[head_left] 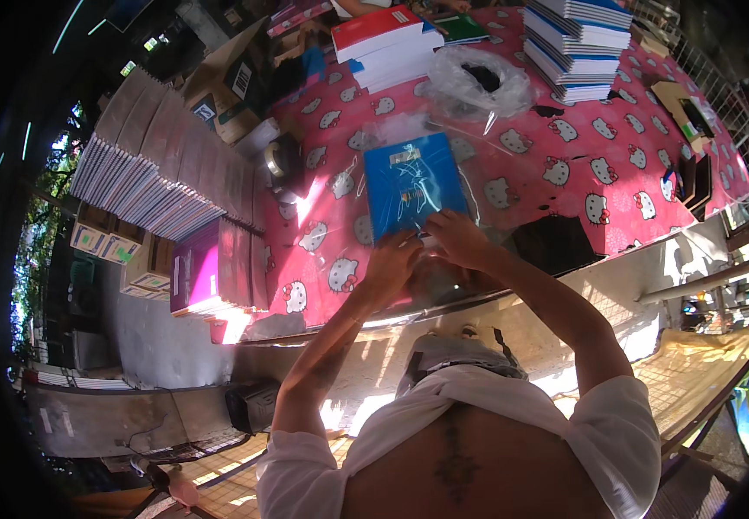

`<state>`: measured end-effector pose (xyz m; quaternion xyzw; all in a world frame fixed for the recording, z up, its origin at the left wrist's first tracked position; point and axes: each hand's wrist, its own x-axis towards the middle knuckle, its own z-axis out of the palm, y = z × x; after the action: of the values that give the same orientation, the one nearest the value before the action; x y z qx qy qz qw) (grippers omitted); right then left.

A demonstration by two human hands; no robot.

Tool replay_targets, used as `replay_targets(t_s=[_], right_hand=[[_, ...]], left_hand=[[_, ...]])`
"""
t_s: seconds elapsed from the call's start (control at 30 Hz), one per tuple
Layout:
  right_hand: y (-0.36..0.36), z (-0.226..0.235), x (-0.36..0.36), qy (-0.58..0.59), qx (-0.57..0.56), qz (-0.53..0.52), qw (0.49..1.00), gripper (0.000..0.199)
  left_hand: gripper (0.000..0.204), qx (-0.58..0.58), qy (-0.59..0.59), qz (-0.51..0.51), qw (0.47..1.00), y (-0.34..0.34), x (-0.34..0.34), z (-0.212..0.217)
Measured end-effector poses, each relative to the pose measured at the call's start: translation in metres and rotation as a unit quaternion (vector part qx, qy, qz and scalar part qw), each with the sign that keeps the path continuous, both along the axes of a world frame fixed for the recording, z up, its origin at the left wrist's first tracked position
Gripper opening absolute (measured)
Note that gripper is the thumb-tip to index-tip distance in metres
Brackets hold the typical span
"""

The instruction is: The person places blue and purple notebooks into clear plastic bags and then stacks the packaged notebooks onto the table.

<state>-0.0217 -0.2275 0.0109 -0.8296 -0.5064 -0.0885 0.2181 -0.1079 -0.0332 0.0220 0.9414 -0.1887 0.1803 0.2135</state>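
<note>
A blue spiral notebook (411, 182) lies flat on the pink cat-patterned tablecloth (500, 192), covered by shiny clear plastic wrap (472, 206). Both my hands are at its near edge, close together. The fingers of my left hand (397, 259) are bent and pressed together at the near left corner, on the plastic. My right hand (459, 242) pinches the plastic beside it, near the middle of that edge. Loose plastic spreads below my hands toward the table's front edge. My fingertips are small and partly hidden.
Tall rows of spiral notebooks (158, 164) and purple-covered ones (197, 268) stand left. Behind are a cardboard box (227, 86), a tape roll (277, 160), a red-topped stack (379, 30), crumpled clear plastic (478, 82) and a blue-white stack (578, 48). A dark flat piece (556, 242) lies right.
</note>
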Motion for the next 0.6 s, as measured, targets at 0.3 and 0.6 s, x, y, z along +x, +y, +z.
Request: replay_targets(t_s=[0.3,0.6], right_hand=[[0.021,0.002,0.034,0.192,-0.048,0.003,0.980,0.015],[0.016,0.017,0.021,0.191,0.038,-0.004,0.981,0.012]], left_hand=[[0.007,-0.055,0.143,0.038,0.987,0.016,0.041,0.014],[0.009,-0.053,0.042,-0.035,0.997,0.026,0.035,-0.002]])
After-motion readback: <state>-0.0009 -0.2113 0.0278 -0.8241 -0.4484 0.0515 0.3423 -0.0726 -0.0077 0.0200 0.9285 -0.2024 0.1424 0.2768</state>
